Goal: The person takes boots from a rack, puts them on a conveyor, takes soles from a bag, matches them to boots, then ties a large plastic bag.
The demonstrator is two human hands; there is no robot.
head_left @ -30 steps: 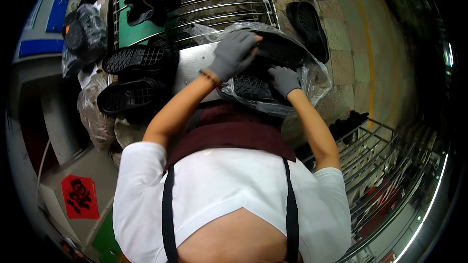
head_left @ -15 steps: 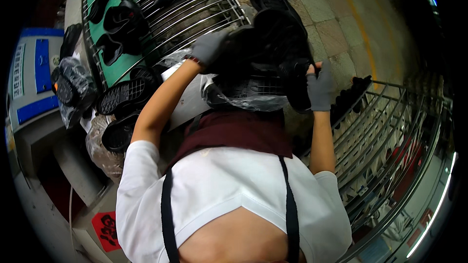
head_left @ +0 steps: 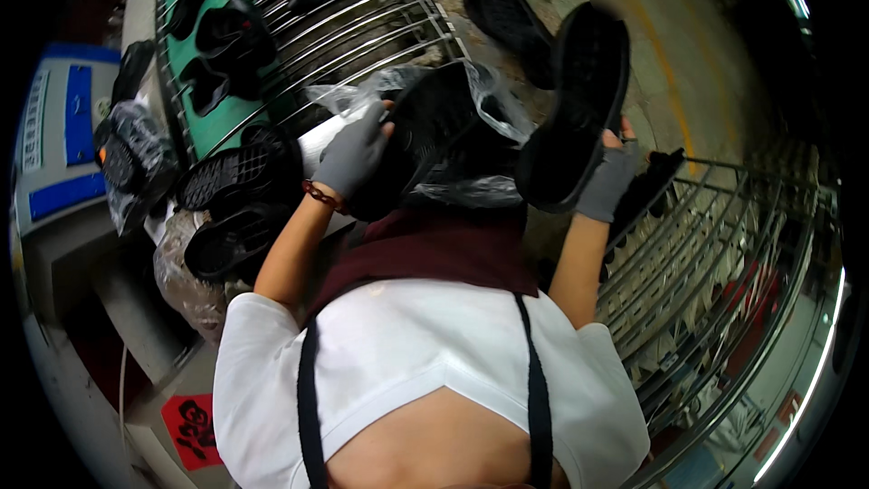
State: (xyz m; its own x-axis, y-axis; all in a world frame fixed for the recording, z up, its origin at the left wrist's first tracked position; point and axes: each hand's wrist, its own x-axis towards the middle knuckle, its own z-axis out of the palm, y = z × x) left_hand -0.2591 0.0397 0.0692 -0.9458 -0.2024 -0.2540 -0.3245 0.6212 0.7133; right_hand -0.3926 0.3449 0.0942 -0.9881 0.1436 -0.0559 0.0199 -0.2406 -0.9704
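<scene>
My left hand (head_left: 353, 152), in a grey fingerless glove with a beaded bracelet at the wrist, grips the edge of a black shoe sole (head_left: 427, 122). On the other side, my right hand (head_left: 606, 179), gloved the same way, is closed on the lower right edge of another black shoe sole (head_left: 584, 72), which is tilted up with its hollow side showing. Between and behind the two hands lies a clear plastic bag (head_left: 496, 107) around more dark pieces, partly hidden by the left sole.
A wire rack (head_left: 362, 41) with a green sheet (head_left: 240, 122) bears black shoe parts at the far left. Loose soles (head_left: 235, 177) lie left of my arm. Another sole (head_left: 511, 27) is on the tiled floor ahead. A metal rack (head_left: 715, 244) stands at the right.
The soles, bunched together before, are now apart, one in each hand. My left hand has come nearer to me, and the right sole has swung upright. More of the plastic bag shows.
</scene>
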